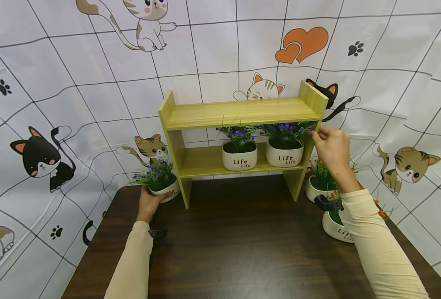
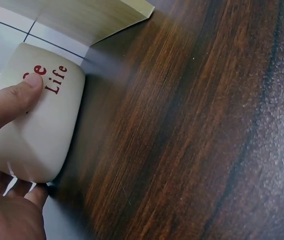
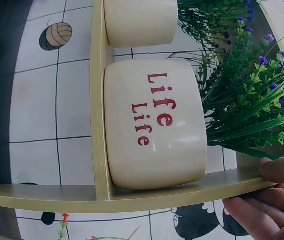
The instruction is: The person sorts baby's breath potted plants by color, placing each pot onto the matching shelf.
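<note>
At the table's back left, my left hand (image 1: 149, 203) grips a white pot with purple flowers (image 1: 167, 190). The thumb lies across the pot's red "Life" lettering in the left wrist view, with fingers around the far side. This pot stands just left of the small wooden shelf (image 1: 239, 112). My right hand (image 1: 331, 147) pinches the shelf's right side panel (image 3: 222, 186), thumb on the inner face and fingers outside. Close by the thumb, green leaves spread from a white flowerpot (image 3: 154, 125) on the middle board. Another white flowerpot (image 1: 240, 160) sits left of it on that board.
Beyond the shelf's right side, two white pots with red flowers stand on the dark table (image 1: 224, 249): a rear pot (image 1: 314, 192) and a front pot (image 1: 336, 228), partly hidden by my right arm. A white cat-print wall covering (image 1: 220, 45) hangs behind.
</note>
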### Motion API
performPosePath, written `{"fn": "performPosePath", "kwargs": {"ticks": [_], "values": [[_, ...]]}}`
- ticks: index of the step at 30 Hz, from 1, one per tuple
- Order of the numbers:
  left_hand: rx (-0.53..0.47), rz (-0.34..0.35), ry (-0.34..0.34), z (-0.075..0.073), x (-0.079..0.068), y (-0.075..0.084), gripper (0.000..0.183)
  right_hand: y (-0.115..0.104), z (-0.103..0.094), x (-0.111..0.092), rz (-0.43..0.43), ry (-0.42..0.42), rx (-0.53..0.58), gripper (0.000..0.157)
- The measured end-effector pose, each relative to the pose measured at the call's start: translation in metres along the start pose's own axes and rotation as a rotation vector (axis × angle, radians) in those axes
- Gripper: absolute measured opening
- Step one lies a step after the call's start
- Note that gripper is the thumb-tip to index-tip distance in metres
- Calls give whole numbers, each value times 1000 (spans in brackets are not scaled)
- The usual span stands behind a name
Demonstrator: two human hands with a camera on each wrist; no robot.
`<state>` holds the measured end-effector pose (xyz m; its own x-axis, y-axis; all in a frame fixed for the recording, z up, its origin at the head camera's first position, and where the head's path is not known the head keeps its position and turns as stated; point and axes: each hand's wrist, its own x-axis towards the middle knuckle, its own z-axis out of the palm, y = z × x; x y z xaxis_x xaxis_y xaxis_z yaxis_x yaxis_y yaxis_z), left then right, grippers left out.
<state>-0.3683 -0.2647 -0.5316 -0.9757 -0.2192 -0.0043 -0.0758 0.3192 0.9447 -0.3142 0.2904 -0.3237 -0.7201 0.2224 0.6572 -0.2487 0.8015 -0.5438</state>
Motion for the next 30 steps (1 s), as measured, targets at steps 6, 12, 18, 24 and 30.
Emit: {"fn": "performPosePath", "kwargs": {"ticks": [6, 12, 18, 24, 30], "values": [[35, -1, 11, -1, 2, -1, 109, -1, 0, 0, -12, 7, 17, 28], [42, -8, 52, -1, 0, -4, 103, 0, 0, 0, -34, 15, 13, 27], [30, -10, 81, -3, -4, -4, 110, 0, 0, 1, -36, 11, 8, 26], [36, 1, 99, -10, -10, 2, 110, -1, -1, 2, -21, 3, 15, 27], [35, 19, 104, -18, -18, 6, 105, -3, -2, 0, -7, -1, 24, 28]]}}
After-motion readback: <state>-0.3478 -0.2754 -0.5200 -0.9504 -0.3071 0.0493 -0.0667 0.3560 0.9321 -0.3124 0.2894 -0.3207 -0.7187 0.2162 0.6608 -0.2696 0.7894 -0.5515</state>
